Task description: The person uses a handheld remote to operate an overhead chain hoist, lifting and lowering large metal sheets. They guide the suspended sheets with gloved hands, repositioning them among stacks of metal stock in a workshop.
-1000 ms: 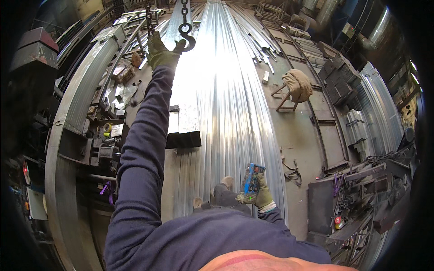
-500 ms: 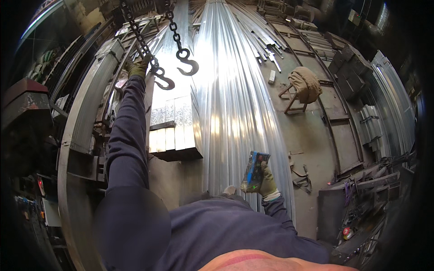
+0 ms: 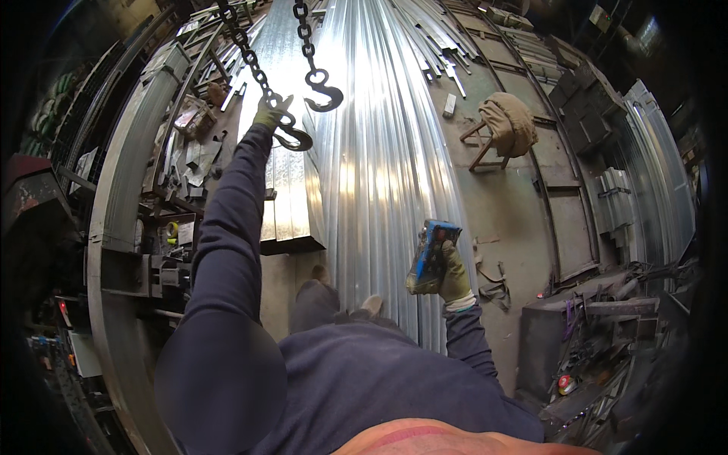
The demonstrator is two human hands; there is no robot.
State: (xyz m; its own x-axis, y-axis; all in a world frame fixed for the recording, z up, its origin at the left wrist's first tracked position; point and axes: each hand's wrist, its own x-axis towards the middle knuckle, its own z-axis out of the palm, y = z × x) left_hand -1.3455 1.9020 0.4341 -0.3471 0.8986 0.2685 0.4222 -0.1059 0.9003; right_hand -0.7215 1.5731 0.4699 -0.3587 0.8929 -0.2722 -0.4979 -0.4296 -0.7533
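My left hand, gloved, reaches far forward and is closed on a dark lifting chain just above its hook. Right beside it hangs a second chain, its hook free of any load. Both hooks are over long shiny metal profiles. A blue and black handheld remote control is in my gloved right hand, held up over the right side of the profiles. The fingers behind it are partly hidden.
A stool with a tan cloth bundle stands to the right. Stacked tubes end just ahead of my feet. A long metal beam runs along the left. Scrap and a dark metal box lie at the lower right.
My left hand and the chains have moved to the right across the stacked tubes. The remote control in my right hand has risen slightly. One of my feet has come into view beside the stack.
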